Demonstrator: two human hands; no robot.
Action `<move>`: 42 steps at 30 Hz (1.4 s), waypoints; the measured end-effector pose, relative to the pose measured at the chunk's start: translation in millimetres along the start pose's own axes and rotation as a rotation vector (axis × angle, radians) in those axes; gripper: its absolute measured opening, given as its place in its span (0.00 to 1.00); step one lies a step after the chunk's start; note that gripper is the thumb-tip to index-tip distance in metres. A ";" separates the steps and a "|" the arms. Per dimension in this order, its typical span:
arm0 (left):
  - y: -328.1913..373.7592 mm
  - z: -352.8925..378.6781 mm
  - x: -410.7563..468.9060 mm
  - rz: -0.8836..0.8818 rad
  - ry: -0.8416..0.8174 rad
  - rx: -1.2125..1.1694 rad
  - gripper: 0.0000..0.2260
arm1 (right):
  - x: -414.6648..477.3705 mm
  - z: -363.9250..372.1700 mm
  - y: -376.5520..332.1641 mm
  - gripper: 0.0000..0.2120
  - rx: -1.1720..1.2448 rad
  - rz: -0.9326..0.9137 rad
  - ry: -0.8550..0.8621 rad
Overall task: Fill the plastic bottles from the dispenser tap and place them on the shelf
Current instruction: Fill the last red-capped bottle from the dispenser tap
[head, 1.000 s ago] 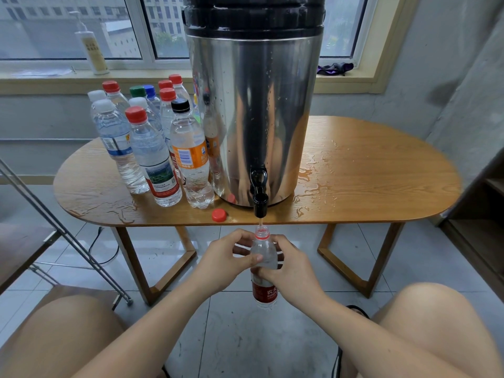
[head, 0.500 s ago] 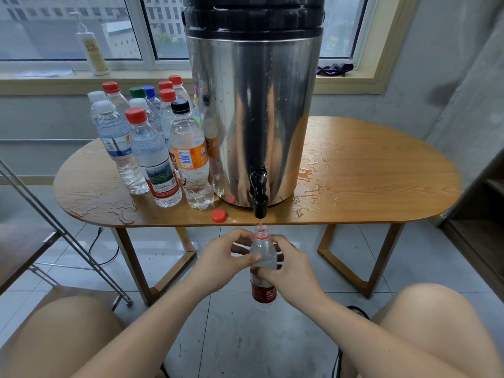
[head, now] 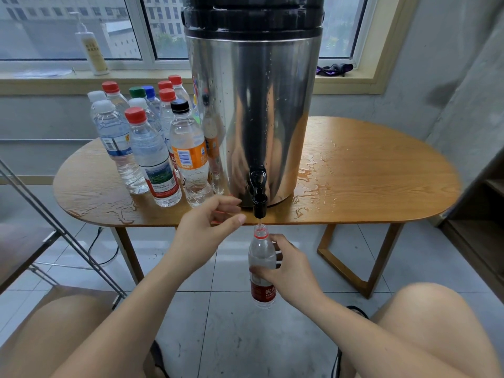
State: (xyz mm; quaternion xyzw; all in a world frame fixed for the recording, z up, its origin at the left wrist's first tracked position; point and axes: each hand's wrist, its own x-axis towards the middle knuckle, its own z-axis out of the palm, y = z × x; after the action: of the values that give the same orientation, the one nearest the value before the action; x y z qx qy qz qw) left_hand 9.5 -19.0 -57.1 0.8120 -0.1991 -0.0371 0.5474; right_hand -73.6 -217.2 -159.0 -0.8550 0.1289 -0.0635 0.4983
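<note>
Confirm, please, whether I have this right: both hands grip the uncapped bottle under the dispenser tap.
Not quite: only the right hand grips the uncapped bottle under the dispenser tap. The left hand is off it, up at the table edge, as the head view shows.

Dispenser [head: 253, 105] top beyond upper edge

Looks like a bare room in a city flat or small office: rough grey concrete wall [head: 450, 77], pale tiled floor [head: 234, 336], wide window [head: 81, 28] facing tower blocks [head: 41, 9], pump bottle [head: 92, 50] on the sill [head: 54, 83]. Furnished plainly with an oval wooden table [head: 381, 173] bearing a steel dispenser [head: 253, 105] and a cluster of capped bottles [head: 152, 148], a metal rack [head: 65, 233] at left, dark shelves [head: 485, 208] at right
</note>
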 end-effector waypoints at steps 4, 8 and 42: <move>16.1 -4.1 6.0 0.037 0.023 -0.056 0.12 | 0.4 -0.6 -1.1 0.32 0.001 0.012 -0.015; 30.2 -4.6 13.2 0.051 0.036 -0.051 0.12 | 1.1 -0.6 -2.9 0.32 0.013 0.019 -0.022; 62.8 20.1 29.3 -0.011 0.146 -0.210 0.08 | 3.8 -1.9 -8.1 0.29 0.022 0.048 -0.028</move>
State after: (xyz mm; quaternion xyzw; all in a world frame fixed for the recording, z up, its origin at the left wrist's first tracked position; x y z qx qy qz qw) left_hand 13.1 -67.4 -3.7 0.7518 -0.1494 -0.0013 0.6423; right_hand -69.1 -216.1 -151.1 -0.8469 0.1416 -0.0413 0.5109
